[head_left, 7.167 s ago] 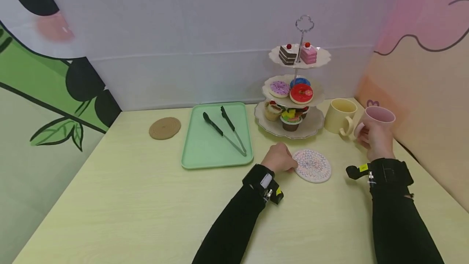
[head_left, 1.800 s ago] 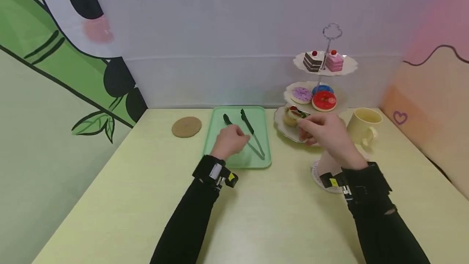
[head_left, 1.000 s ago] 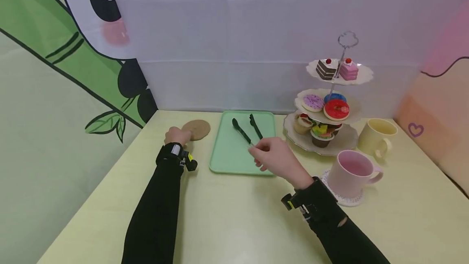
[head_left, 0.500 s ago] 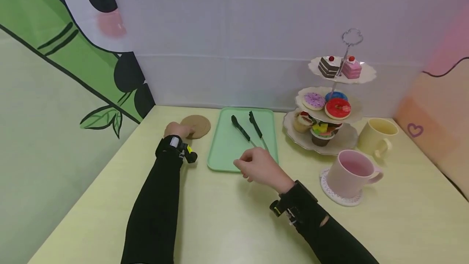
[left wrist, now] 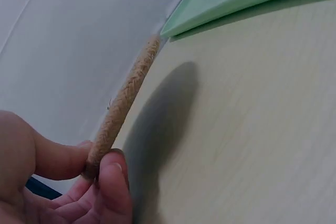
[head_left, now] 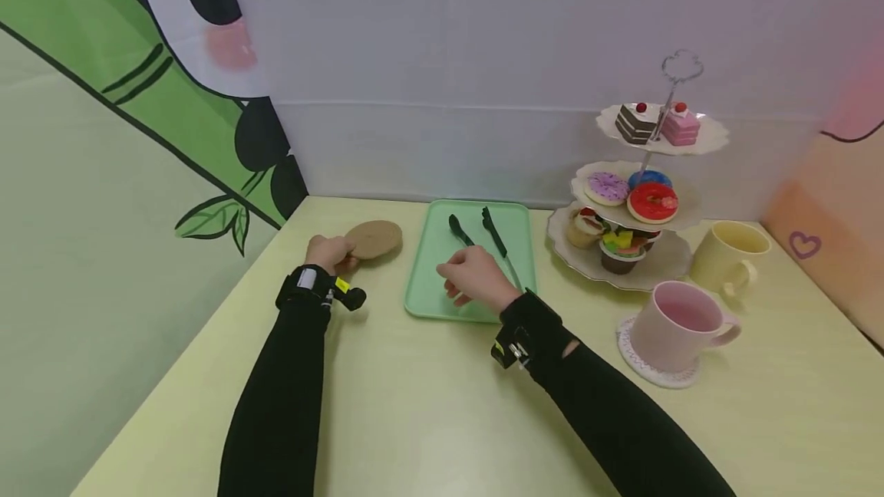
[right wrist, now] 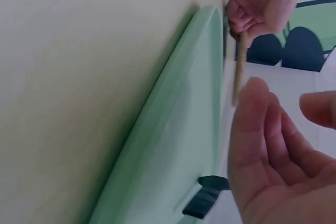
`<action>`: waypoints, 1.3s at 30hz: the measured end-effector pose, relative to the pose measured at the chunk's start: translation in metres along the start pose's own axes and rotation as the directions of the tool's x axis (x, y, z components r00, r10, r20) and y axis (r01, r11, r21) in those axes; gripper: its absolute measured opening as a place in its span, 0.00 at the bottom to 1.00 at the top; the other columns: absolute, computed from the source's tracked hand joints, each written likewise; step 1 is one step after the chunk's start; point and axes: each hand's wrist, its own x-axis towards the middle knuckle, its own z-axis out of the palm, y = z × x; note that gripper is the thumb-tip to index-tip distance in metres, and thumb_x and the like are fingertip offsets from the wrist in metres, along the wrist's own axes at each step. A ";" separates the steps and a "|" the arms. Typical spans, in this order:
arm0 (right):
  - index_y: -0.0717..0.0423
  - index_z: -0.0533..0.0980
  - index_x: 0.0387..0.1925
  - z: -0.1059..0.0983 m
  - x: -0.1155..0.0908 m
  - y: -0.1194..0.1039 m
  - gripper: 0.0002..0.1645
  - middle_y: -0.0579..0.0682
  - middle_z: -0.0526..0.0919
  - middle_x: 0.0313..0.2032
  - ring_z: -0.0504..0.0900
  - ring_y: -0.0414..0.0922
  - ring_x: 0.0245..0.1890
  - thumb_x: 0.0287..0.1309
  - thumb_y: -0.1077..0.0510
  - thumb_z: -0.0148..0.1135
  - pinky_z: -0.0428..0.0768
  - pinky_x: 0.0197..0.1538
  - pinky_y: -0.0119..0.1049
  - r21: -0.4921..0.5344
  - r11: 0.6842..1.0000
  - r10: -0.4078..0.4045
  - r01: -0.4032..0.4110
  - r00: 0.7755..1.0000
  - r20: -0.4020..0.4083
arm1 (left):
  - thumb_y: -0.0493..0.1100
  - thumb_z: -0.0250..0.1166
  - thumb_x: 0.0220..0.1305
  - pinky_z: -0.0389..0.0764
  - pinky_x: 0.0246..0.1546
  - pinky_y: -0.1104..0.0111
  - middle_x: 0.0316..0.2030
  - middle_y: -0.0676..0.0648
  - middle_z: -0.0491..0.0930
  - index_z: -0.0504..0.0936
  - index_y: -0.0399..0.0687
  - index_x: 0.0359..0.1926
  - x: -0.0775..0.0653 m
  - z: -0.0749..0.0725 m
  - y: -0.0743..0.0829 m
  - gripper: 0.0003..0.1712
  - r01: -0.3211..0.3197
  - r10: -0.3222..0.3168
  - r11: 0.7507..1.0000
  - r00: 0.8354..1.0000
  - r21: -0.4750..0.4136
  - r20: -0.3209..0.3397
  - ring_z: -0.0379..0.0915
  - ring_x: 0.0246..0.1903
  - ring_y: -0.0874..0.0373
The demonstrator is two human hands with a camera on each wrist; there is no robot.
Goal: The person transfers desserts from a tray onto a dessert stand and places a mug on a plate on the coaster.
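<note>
A round brown woven coaster (head_left: pixel 374 239) is pinched at its edge between the thumb and fingers of my left hand (head_left: pixel 330 253). In the left wrist view the coaster (left wrist: pixel 123 103) appears edge-on, lifted off the table with its shadow beneath. My right hand (head_left: pixel 476 278) hovers over the green tray (head_left: pixel 428 294), its fingers loosely bent and holding nothing. The right wrist view shows a gap between that hand's thumb and fingers (right wrist: pixel 252 124). Black-handled tongs (head_left: pixel 493 232) lie in the tray, partly hidden by the right hand.
Right of the tray stands a three-tier stand (head_left: pixel 566 251) with toy cakes, donuts and cupcakes. A pink mug (head_left: pixel 673 336) sits on a white patterned coaster (head_left: pixel 642 363). Behind it is a yellow mug (head_left: pixel 721 255). A fabric backdrop (head_left: pixel 442 136) borders the table's rear.
Earlier, the pink mug came to rest on the patterned coaster and was released. My left hand then reached the brown coaster and raised it; my right hand moved left over the tray.
</note>
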 end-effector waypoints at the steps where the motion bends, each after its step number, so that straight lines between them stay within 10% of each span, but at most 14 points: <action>1: 0.72 0.79 0.48 0.003 0.008 -0.001 0.19 0.56 0.82 0.28 0.83 0.47 0.28 0.70 0.56 0.60 0.85 0.33 0.39 0.033 0.999 0.014 -0.014 1.000 -0.002 | 0.38 0.57 0.69 0.76 0.26 0.79 0.41 0.44 0.71 0.57 0.31 0.70 -0.001 -0.001 -0.001 0.33 0.001 -0.001 1.000 1.000 -0.015 0.022 0.73 0.21 0.64; 18: 0.70 0.76 0.41 0.036 0.071 -0.004 0.14 0.55 0.80 0.22 0.82 0.44 0.19 0.73 0.58 0.58 0.86 0.31 0.37 0.440 0.879 0.222 -0.182 0.974 -0.041 | 0.38 0.57 0.74 0.81 0.34 0.75 0.38 0.43 0.78 0.71 0.27 0.63 -0.030 0.023 0.002 0.23 -0.054 0.069 0.996 0.963 -0.064 0.259 0.77 0.26 0.62; 26: 0.74 0.76 0.43 0.037 0.067 -0.007 0.16 0.51 0.78 0.19 0.79 0.41 0.15 0.71 0.60 0.58 0.81 0.23 0.33 0.358 0.912 0.205 -0.202 0.978 0.032 | 0.34 0.56 0.73 0.84 0.38 0.72 0.37 0.42 0.79 0.69 0.24 0.60 -0.043 0.004 0.004 0.20 -0.093 0.082 0.995 0.946 0.020 0.313 0.81 0.27 0.61; 39: 0.66 0.79 0.35 -0.002 0.022 -0.006 0.14 0.49 0.75 0.18 0.75 0.40 0.16 0.70 0.58 0.55 0.79 0.25 0.32 0.323 0.940 0.116 -0.109 0.993 -0.001 | 0.37 0.57 0.70 0.84 0.37 0.71 0.44 0.35 0.78 0.67 0.28 0.61 -0.082 0.029 0.030 0.23 -0.243 0.193 0.966 0.906 0.091 0.377 0.81 0.30 0.57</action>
